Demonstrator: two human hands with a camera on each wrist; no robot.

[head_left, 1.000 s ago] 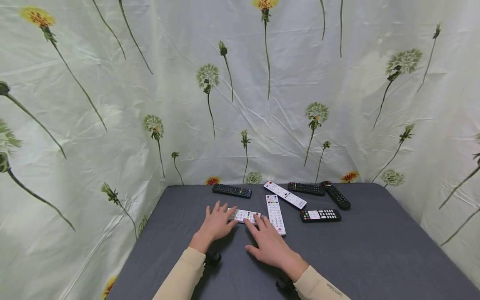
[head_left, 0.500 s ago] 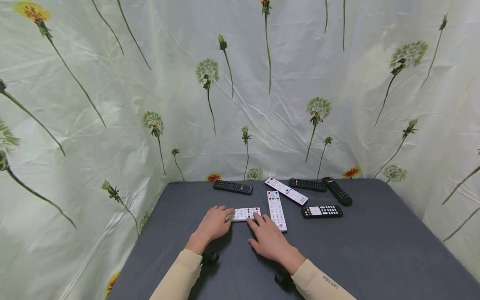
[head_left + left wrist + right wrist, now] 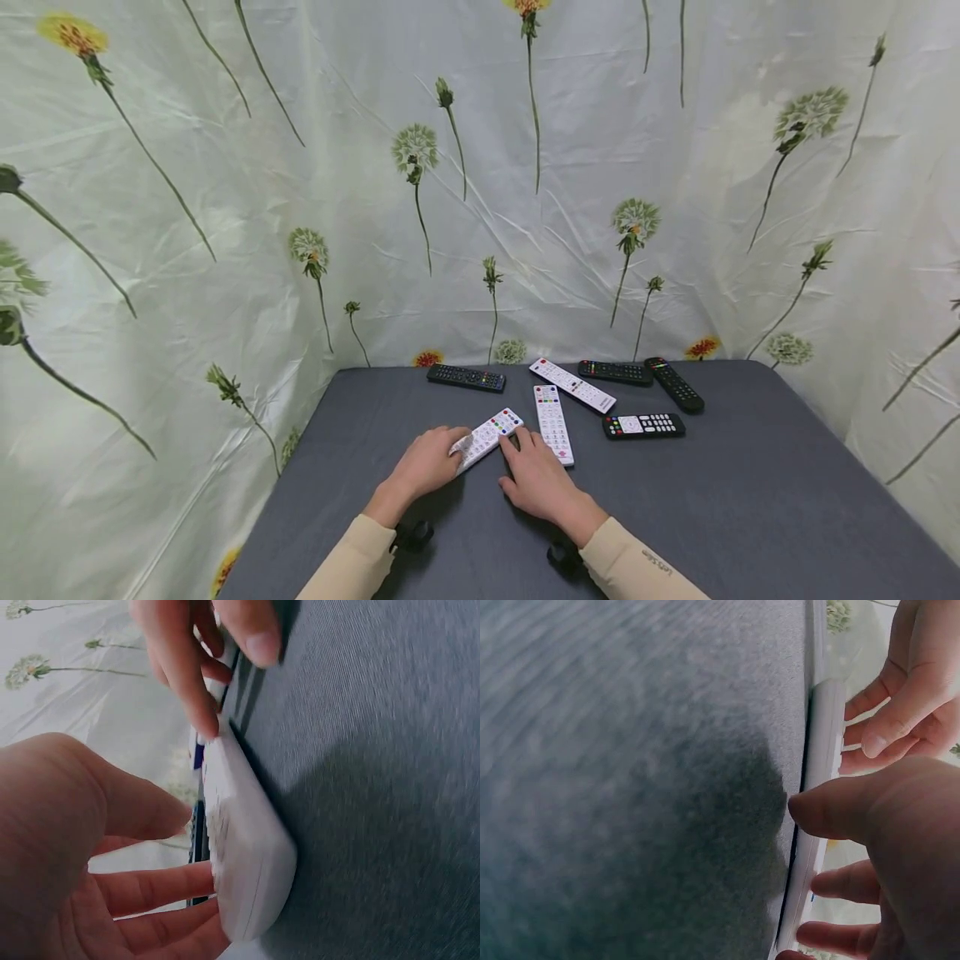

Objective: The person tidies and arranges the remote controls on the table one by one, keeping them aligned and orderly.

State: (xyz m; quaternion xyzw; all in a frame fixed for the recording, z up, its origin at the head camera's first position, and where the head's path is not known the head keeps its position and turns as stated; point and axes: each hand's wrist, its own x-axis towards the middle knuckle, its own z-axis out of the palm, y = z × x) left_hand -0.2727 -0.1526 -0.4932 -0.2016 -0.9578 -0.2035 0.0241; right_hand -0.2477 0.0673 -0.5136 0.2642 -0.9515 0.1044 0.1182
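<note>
A white remote control [image 3: 489, 435] lies slanted on the dark table [image 3: 720, 508], its far end with coloured buttons pointing up and right in the head view. My left hand [image 3: 422, 467] is at its near left end. In the left wrist view, fairly straight fingers [image 3: 161, 889] touch the side of the remote control [image 3: 259, 862], while the thumb stays just off the buttons. My right hand [image 3: 542, 483] touches the other end with its fingertips. Its thumb [image 3: 832, 810] is extended in the right wrist view, not wrapped round the remote.
Right of the slanted remote lies a second white remote [image 3: 552, 425], with a third white one [image 3: 572, 385] behind it. Black remotes lie at the back left [image 3: 467, 377], back right [image 3: 615, 372], far right [image 3: 673, 385] and right [image 3: 643, 426]. A flowered cloth [image 3: 375, 192] hangs behind.
The remote has turned from lying crosswise to slanting, its left end coming nearer. My left hand has moved with that end, toward me. My right hand has hardly moved over the last half second.
</note>
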